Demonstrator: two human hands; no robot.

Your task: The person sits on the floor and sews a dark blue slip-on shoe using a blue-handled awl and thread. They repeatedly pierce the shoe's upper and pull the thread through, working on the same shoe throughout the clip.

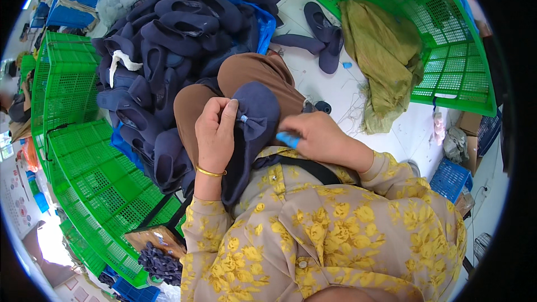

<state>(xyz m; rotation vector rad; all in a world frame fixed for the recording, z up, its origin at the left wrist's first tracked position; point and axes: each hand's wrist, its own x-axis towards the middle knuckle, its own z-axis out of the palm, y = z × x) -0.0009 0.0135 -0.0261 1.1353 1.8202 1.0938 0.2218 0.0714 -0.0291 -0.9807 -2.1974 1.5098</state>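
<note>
A dark navy cloth shoe (262,99) rests over my lap, its rounded toe pointing away from me. On its upper sits a small matching bow (256,126) with a pale, shiny centre. My left hand (215,134) is closed on the shoe's left side, the thumb pressed by the bow. Just right of the shoe is my right hand (324,138), its fingers curled together. A blue finger cover (288,139) wraps one fingertip. Whatever those fingers may pinch is too small or blurred to make out.
A big heap of navy shoes (179,28) lies at the left, beside green plastic crates (84,156). Several more shoes (331,50) lie on the white floor ahead. An olive cloth sack (380,50) hangs against a green crate (453,72) at the right. Cut threads litter the floor.
</note>
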